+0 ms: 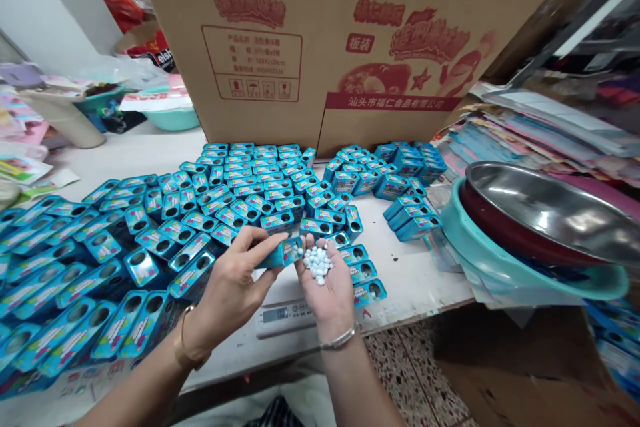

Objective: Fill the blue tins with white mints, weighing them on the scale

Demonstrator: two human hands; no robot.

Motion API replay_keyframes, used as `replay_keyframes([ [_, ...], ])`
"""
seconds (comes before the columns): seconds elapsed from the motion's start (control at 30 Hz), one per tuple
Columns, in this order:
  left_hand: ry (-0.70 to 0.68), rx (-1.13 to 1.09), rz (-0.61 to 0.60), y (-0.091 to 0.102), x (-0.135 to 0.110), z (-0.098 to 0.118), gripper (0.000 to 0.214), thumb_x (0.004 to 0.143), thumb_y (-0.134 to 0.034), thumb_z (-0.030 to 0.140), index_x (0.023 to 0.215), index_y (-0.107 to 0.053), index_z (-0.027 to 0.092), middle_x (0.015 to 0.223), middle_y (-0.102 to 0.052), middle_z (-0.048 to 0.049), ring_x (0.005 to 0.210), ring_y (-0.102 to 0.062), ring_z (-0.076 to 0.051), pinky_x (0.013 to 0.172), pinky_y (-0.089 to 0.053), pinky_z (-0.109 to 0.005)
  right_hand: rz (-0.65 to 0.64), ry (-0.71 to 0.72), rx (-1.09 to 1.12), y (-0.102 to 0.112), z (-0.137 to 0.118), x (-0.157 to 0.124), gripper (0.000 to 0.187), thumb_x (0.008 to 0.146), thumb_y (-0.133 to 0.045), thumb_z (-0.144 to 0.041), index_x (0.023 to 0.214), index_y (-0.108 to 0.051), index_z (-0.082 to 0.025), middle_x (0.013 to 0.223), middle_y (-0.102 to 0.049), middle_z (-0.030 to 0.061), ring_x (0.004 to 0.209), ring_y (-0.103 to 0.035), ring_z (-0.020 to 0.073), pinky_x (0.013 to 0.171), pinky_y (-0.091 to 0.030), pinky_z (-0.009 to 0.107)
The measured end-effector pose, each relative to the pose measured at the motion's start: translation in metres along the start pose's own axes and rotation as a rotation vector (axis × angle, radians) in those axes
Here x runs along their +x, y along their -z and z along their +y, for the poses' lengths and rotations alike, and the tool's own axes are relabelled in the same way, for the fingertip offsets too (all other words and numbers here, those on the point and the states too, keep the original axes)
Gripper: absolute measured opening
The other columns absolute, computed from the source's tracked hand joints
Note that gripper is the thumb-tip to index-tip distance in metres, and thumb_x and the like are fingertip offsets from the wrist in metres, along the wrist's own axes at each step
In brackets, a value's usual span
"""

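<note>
My left hand [235,283] grips a small blue candy tin [283,252], held on its side with its opening turned toward my right palm. My right hand [325,287] is cupped palm up and holds a pile of small white and pale blue candies [317,262]. Both hands hover over a small digital scale [285,312] at the table's front edge. Several more blue tins [150,240] with round holes cover the white table [415,277] around the hands.
A large cardboard box [320,40] stands at the back. At the right, a steel bowl [545,210] rests in a teal basin [505,267] beside stacked printed sheets [545,127]. Stacked blue tins [407,167] sit near the box. Bowls and clutter lie at far left.
</note>
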State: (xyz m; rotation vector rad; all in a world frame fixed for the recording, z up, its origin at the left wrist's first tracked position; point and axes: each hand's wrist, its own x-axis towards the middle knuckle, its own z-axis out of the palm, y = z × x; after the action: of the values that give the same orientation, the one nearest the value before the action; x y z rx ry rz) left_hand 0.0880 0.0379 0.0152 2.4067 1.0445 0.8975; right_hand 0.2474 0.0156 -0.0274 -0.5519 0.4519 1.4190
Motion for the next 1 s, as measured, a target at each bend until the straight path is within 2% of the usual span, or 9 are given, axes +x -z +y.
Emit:
replay_keyframes([
  [0.17,0.041,-0.031,-0.008,-0.005,0.000,-0.007,0.040,0.087,-0.059,0.023,0.126,-0.055,0.029,0.106,-0.050,-0.0031,0.095,-0.054,-0.016,0.085,-0.048,-0.027,-0.003,0.002,0.010,0.004,0.003,0.003,0.015,0.090,-0.047,-0.022,0.082,-0.058,-0.016,0.089,-0.069,0.0062,0.089,-0.067,0.0152,0.082,-0.056,0.034],
  [0.33,0.146,-0.188,0.067,-0.006,0.001,-0.012,0.033,0.084,-0.063,0.027,0.117,-0.060,0.027,0.106,-0.054,-0.0031,0.099,-0.055,-0.017,0.089,-0.045,-0.031,-0.003,0.006,0.024,0.004,-0.006,-0.001,0.018,0.091,-0.044,-0.021,0.079,-0.057,-0.017,0.087,-0.068,0.0051,0.090,-0.066,0.0163,0.080,-0.056,0.036],
  [0.43,0.262,-0.392,0.136,-0.023,-0.005,-0.026,0.032,0.080,-0.068,0.030,0.111,-0.061,0.024,0.105,-0.058,-0.0026,0.099,-0.056,-0.018,0.090,-0.045,-0.032,-0.039,0.055,0.044,0.005,-0.021,-0.002,0.020,0.091,-0.043,-0.022,0.077,-0.056,-0.018,0.079,-0.064,0.0019,0.081,-0.064,0.0134,0.077,-0.056,0.034],
  [0.57,0.390,-0.660,0.149,-0.059,-0.022,-0.048,0.036,0.077,-0.071,0.030,0.110,-0.060,0.021,0.106,-0.062,-0.0040,0.099,-0.059,-0.020,0.090,-0.046,-0.033,-0.126,0.113,0.064,0.009,-0.044,-0.003,0.020,0.092,-0.040,-0.021,0.079,-0.054,-0.017,0.076,-0.058,0.0003,0.069,-0.058,0.0093,0.064,-0.053,0.025],
  [0.7,0.458,-0.728,0.165,-0.079,-0.035,-0.060,0.039,0.074,-0.072,0.029,0.110,-0.060,0.019,0.110,-0.063,-0.0061,0.103,-0.059,-0.022,0.094,-0.046,-0.036,-0.181,0.103,0.079,0.012,-0.057,-0.003,0.019,0.092,-0.037,-0.020,0.080,-0.051,-0.016,0.074,-0.054,-0.0003,0.064,-0.053,0.0078,0.058,-0.050,0.021],
  [0.77,0.462,-0.742,0.148,-0.076,-0.039,-0.060,0.047,0.075,-0.072,0.029,0.118,-0.056,0.019,0.118,-0.062,-0.0081,0.111,-0.057,-0.024,0.099,-0.043,-0.039,-0.193,0.104,0.076,0.013,-0.059,-0.003,0.018,0.092,-0.036,-0.020,0.080,-0.049,-0.016,0.074,-0.053,-0.0007,0.063,-0.051,0.0076,0.057,-0.049,0.021],
  [0.87,0.422,-0.742,0.121,-0.057,-0.045,-0.054,0.069,0.076,-0.072,0.027,0.137,-0.040,0.023,0.136,-0.051,-0.0106,0.127,-0.046,-0.025,0.110,-0.033,-0.043,-0.222,0.080,0.093,0.013,-0.060,-0.004,0.017,0.092,-0.035,-0.019,0.080,-0.047,-0.016,0.071,-0.051,-0.0018,0.060,-0.049,0.0069,0.054,-0.047,0.019],
  [0.93,0.411,-0.718,0.184,-0.039,-0.049,-0.049,0.073,0.079,-0.070,0.027,0.142,-0.033,0.025,0.140,-0.047,-0.0111,0.132,-0.042,-0.024,0.112,-0.031,-0.044,-0.238,0.072,0.115,0.013,-0.061,-0.005,0.017,0.092,-0.035,-0.020,0.080,-0.046,-0.017,0.070,-0.050,-0.0024,0.058,-0.048,0.0066,0.052,-0.046,0.018],
  [1.0,0.430,-0.697,0.293,-0.022,-0.052,-0.045,0.067,0.082,-0.066,0.029,0.140,-0.035,0.025,0.137,-0.049,-0.0111,0.129,-0.045,-0.024,0.109,-0.035,-0.043,-0.245,0.074,0.121,0.013,-0.061,-0.005,0.016,0.092,-0.035,-0.020,0.080,-0.045,-0.017,0.070,-0.049,-0.0027,0.058,-0.048,0.0067,0.051,-0.046,0.018],
])
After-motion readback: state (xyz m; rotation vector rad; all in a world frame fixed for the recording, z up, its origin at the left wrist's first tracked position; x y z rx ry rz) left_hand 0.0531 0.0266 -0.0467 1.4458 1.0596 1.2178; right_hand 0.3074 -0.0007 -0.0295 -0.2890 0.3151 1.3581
